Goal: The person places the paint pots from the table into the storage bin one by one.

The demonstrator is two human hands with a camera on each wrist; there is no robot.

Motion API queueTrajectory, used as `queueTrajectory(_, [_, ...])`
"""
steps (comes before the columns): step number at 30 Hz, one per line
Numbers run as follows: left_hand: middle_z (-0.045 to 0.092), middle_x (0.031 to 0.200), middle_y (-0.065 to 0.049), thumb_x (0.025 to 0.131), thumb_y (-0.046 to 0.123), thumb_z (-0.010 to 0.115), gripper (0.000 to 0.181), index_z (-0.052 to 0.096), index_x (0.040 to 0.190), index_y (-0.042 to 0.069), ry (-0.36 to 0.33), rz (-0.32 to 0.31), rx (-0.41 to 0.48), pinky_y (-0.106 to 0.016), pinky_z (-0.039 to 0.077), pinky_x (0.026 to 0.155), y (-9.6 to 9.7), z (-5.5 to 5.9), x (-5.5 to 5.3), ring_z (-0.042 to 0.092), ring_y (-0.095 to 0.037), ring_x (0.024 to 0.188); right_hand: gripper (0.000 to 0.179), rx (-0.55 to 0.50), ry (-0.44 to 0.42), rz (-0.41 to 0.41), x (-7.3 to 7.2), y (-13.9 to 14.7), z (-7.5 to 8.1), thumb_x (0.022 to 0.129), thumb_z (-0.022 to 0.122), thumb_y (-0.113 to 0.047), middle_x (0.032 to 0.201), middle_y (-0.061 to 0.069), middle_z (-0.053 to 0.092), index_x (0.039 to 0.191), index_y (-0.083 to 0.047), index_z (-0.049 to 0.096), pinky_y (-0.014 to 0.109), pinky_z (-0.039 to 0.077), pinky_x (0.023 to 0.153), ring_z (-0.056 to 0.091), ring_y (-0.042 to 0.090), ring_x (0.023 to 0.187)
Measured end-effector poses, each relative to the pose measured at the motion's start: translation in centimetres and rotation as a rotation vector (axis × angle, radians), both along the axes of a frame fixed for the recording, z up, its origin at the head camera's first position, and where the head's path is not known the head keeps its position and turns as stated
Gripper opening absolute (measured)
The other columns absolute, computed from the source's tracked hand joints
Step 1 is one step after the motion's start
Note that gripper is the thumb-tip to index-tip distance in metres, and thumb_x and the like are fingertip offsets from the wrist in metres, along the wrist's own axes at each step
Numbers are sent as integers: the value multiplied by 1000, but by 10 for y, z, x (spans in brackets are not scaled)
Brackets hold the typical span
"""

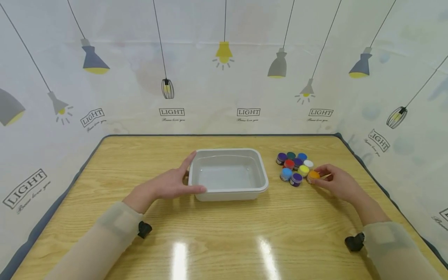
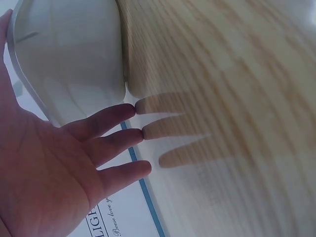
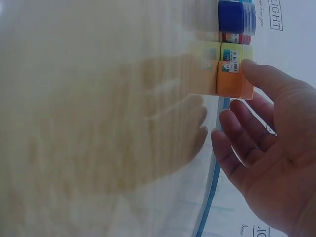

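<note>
In the head view, a white plastic tub stands mid-table. My left hand rests on its left end, thumb over the near rim and index finger along the far side. The other three fingers reach down straight beside the tub in the left wrist view. On the right, my right hand pinches an orange paint jar between thumb and fingers. That jar sits upright on the table in the right wrist view, thumb at its lid. A yellow paint jar stands right by it.
Several more small paint jars cluster beyond the orange one, among them a red jar, a light blue jar, a purple jar and a white-lidded jar. A lamp-printed cloth rises behind the wooden table.
</note>
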State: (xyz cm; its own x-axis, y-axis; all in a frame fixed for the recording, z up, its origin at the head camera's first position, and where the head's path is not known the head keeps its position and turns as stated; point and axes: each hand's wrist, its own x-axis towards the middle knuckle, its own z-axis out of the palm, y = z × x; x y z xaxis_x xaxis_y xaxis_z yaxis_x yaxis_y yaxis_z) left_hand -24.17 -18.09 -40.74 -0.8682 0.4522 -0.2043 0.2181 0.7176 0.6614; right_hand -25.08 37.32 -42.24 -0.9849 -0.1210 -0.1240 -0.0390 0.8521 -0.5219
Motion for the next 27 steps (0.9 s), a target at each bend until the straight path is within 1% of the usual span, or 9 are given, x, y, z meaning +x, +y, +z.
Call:
queueTrajectory(6, [64,153,-19,90,78,75,133,-15,176,31,10,0,-7,-58,51,116,0,-1,0,66,-30,135,61,9,4,-7,1,-1,1,105,73,-51,138,27,66,139,-1,61,33,54,81,66,36,114])
queueTrajectory(8, [64,153,-19,89,78,75,134,-14,176,32,9,2,-9,-58,52,116,1,-1,-1,66,-30,135,61,7,13,-11,3,-2,4,105,73,-51,136,27,67,138,-1,61,32,54,81,65,36,113])
queueTrajectory(11, [64,153,-19,88,79,76,134,-15,176,33,10,8,-10,-57,52,116,0,-1,0,66,-30,135,59,-17,57,-4,5,-6,12,105,74,-50,134,24,68,138,-2,61,31,55,79,65,35,114])
queueTrajectory(15, [63,154,-20,88,79,76,134,-15,176,34,12,21,-5,-58,51,116,0,0,1,66,-31,135,53,-65,137,45,7,-19,25,107,72,-46,131,19,69,139,-5,62,29,57,77,66,33,114])
queueTrajectory(17, [63,154,-20,88,78,77,134,-14,176,35,11,22,-1,-58,51,117,0,0,1,66,-31,135,50,-81,163,78,9,-29,33,108,72,-43,131,16,70,139,-6,63,26,57,78,66,31,112])
queueTrajectory(19, [63,154,-20,88,78,77,133,-14,176,36,6,22,3,-57,51,117,1,0,1,66,-30,136,46,-95,179,104,10,-40,40,107,73,-41,129,14,71,137,-8,65,24,57,80,66,28,110])
queueTrajectory(22, [64,153,-20,89,77,77,133,-14,176,34,3,14,7,-57,52,116,1,0,1,66,-30,135,42,-108,201,151,10,-57,48,107,74,-40,126,9,73,135,-10,67,21,55,85,66,22,108])
queueTrajectory(24, [64,151,-21,89,77,77,134,-14,176,32,9,13,3,-57,53,114,1,-1,1,67,-30,133,39,-119,208,173,9,-69,54,106,76,-40,122,6,74,133,-13,69,21,55,86,66,20,106])
queueTrajectory(27, [65,150,-21,89,78,76,134,-14,176,32,18,15,-10,-56,53,113,1,-3,-1,67,-30,131,37,-134,223,214,6,-86,60,105,77,-38,118,5,74,133,-13,69,23,54,87,65,20,104])
